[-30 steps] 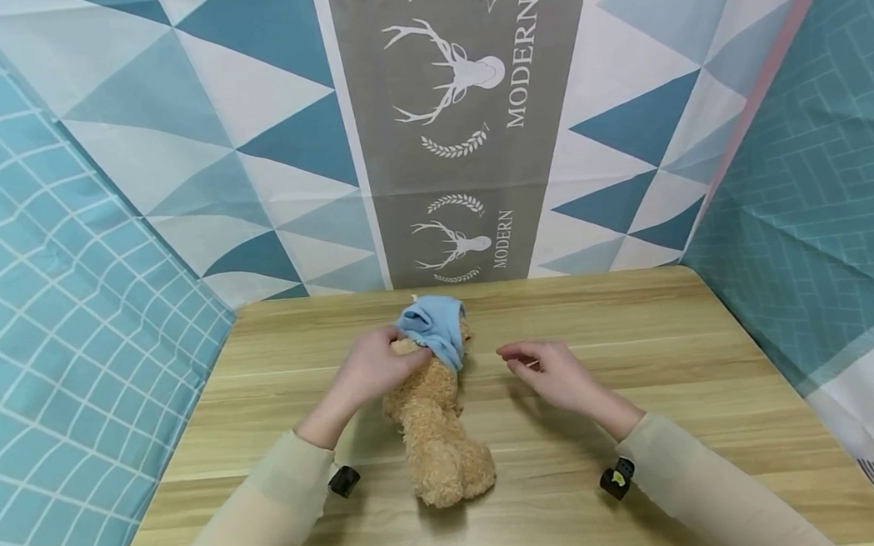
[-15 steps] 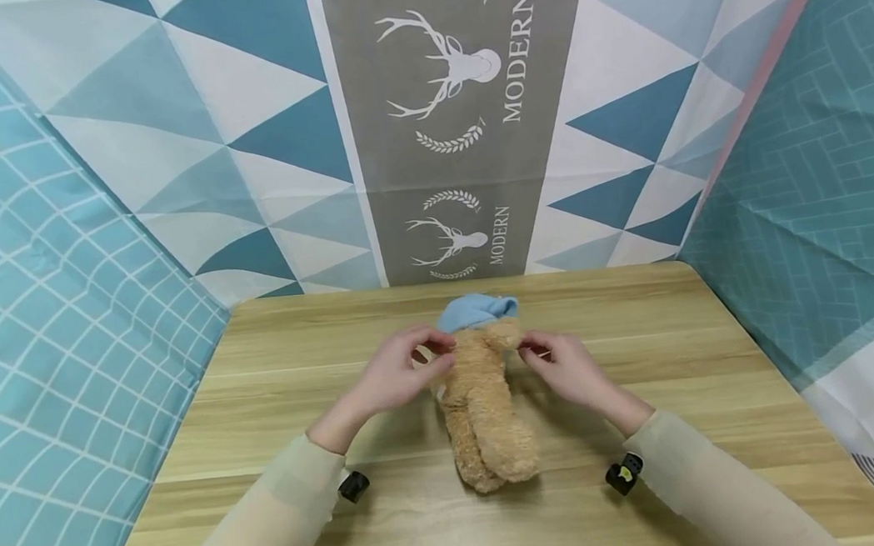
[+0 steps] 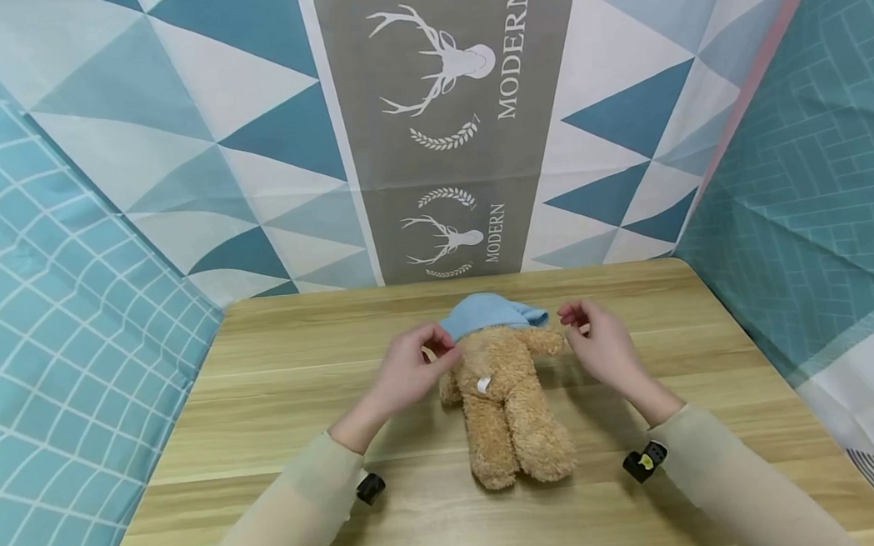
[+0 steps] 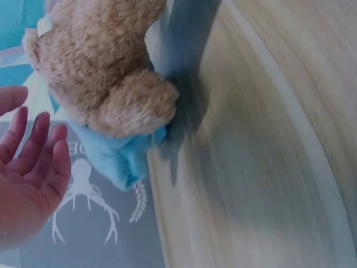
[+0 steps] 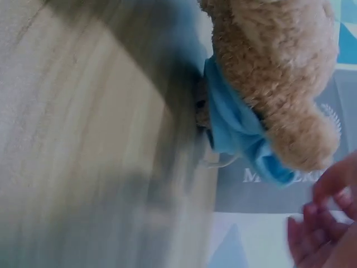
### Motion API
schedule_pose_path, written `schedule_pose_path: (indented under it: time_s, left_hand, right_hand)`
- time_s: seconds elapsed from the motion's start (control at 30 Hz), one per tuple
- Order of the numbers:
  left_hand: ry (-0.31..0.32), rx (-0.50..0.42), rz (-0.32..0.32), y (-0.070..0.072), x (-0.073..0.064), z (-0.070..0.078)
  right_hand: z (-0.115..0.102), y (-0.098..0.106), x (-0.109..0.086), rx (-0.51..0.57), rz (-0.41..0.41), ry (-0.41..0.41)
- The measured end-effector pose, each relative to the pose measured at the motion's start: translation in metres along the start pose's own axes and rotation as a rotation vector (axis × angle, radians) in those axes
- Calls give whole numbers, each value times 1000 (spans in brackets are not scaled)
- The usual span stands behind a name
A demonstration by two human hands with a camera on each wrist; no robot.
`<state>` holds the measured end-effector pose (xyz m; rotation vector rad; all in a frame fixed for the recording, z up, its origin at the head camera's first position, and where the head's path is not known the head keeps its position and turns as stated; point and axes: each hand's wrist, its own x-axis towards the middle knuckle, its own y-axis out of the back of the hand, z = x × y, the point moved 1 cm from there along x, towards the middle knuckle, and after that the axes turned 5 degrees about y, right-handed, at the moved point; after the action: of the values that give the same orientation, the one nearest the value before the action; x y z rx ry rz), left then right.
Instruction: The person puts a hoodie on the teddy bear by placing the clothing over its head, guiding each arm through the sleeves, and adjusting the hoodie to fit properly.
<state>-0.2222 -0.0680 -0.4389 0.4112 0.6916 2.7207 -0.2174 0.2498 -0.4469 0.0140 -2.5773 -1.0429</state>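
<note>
A brown plush teddy bear (image 3: 495,370) lies on the wooden table, legs toward me, with a white tag (image 3: 484,384) showing on its lower body. Light blue cloth (image 3: 488,312) covers its head end, like a garment bunched over it. My left hand (image 3: 416,366) is beside the bear's left side; in the left wrist view its fingers (image 4: 39,145) are loosely bent and apart from the fur. Just past the bear's outstretched arm (image 3: 542,340), my right hand (image 3: 603,346) hovers with relaxed fingers, holding nothing. In the right wrist view the cloth (image 5: 240,123) hangs below the fur, with a pale cord (image 5: 220,163).
The wooden table (image 3: 302,398) ends at a back wall of patterned cloth (image 3: 443,131) with deer prints. Blue checked cloth (image 3: 55,288) hangs on the left, teal cloth (image 3: 814,175) on the right. Black wrist devices (image 3: 645,461) sit below both sleeves.
The bear has turned and shifted right, so its tag and both legs now show. My left hand has let go of its cloth-covered end. The right hand reached its arm, then drew away rightward.
</note>
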Motion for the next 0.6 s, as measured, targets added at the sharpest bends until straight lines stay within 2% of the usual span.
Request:
schedule_pose_path:
  time_s: [0.1, 0.17, 0.23, 0.33, 0.4, 0.5, 0.6]
  left_hand:
    - [-19, 27, 22, -8, 5, 0]
    - [-24, 56, 33, -15, 9, -1]
    - [-22, 84, 35, -21, 13, -2]
    - [-26, 126, 20, -30, 16, -1]
    - [-50, 155, 16, -34, 16, 0]
    - [-97, 196, 50, -39, 17, 5]
    - [-120, 191, 66, -43, 19, 9]
  right_hand:
    - [-13, 0, 6, 33, -10, 122]
    - [-21, -3, 11, 31, -87, 194]
    - [-25, -7, 17, 20, -181, 230]
    - [-24, -13, 23, 0, -271, 207]
    - [-22, -15, 25, 17, -293, 176]
    - [-19, -16, 26, 78, -291, 137]
    - [-18, -17, 24, 109, -249, 103]
